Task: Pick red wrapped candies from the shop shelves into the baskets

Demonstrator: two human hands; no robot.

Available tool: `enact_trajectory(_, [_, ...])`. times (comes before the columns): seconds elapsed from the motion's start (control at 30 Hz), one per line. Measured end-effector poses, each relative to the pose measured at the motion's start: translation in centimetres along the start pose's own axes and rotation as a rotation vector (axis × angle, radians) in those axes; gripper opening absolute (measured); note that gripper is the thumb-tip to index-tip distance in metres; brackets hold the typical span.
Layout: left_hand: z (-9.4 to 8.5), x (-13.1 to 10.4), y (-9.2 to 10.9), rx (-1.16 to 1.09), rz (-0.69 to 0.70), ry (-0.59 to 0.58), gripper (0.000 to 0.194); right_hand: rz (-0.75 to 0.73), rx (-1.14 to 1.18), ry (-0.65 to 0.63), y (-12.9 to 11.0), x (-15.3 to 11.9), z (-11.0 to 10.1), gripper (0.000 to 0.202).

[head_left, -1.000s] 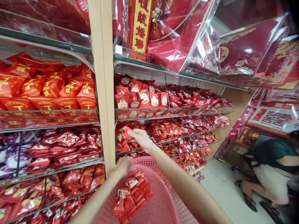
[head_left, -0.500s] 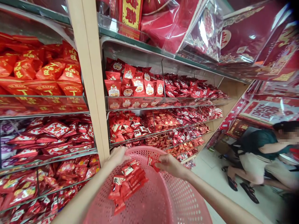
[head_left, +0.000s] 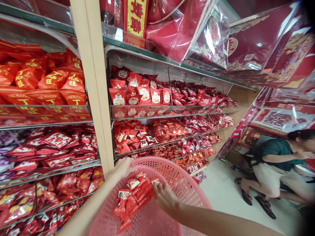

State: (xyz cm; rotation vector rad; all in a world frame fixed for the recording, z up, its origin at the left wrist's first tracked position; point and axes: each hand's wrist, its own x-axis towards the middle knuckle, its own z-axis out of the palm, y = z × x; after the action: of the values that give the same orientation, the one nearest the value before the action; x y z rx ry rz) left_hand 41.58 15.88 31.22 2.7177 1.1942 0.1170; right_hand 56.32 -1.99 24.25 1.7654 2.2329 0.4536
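Steadying left hand: placed at the basket's far left rim, with the fingers curled over it.
Right hand: held low over the basket – partly open, fingers loosely extended; nothing is seen clasped, though the grip is blurred by motion.
Single packet: seen at the right fingertips, beside the heap; whether it is being touched cannot be told.
Pink basket: tilted toward the camera, its perforated wall set close below the shelves.
Heap of red packets: gathered inside the basket, toward its left side – a modest load, with much of the pink plastic visible around it.
Shelf packets: similar red wrappers with pale labels, piled in a compartment just beyond the rim; plenty are left there.
Progress: judged to be at an early stage of filling, with some packets placed inside and the shelf supply well stocked; no final count is shown.
Wooden post: set between two banks of shelving, with orange-red bags stacked at left.
Seated person: seen in a dark green top at right, well apart from the basket.
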Motion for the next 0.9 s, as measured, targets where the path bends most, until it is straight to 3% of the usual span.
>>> enact_trajectory(0.13, [-0.2, -0.1, 0.1, -0.009, -0.006, 0.004, 0.038, 0.15, 0.107, -0.031, -0.3, -0.6, -0.6, 0.028])
enact_trajectory(0.27, [-0.5, -0.4, 0.3, -0.028, -0.011, -0.009, 0.034, 0.174, 0.265, -0.174, 3.3, 0.7, -5.8, 0.023])
enact_trajectory(0.33, [-0.5, -0.5, 0.3, -0.046, -0.029, -0.014, 0.03, 0.177, 0.297, -0.089, 6.2, 2.5, -9.2, 0.017])
enact_trajectory(0.4, [-0.5, -0.5, 0.3, -0.051, -0.044, -0.024, 0.028, 0.228, 0.316, 0.046, 9.1, 5.0, -12.3, 0.024])
enact_trajectory(0.5, [-0.4, -0.5, 0.3, -0.037, -0.051, -0.03, 0.03, 0.263, 0.356, 0.291, 12.2, 9.1, -15.0, 0.018])
enact_trajectory(0.57, [-0.4, -0.5, 0.3, -0.04, -0.055, -0.028, 0.03, 0.278, 0.343, 0.35, 13.3, 11.8, -15.5, 0.013])
enact_trajectory(0.7, [-0.4, -0.5, 0.3, -0.045, -0.062, -0.034, 0.029, 0.315, 0.343, 0.323, 14.3, 15.7, -14.6, 0.019])
enact_trajectory(0.9, [-0.5, -0.5, 0.3, -0.041, -0.05, -0.025, 0.028, 0.318, 0.351, 0.287, 14.9, 18.0, -13.5, 0.02])
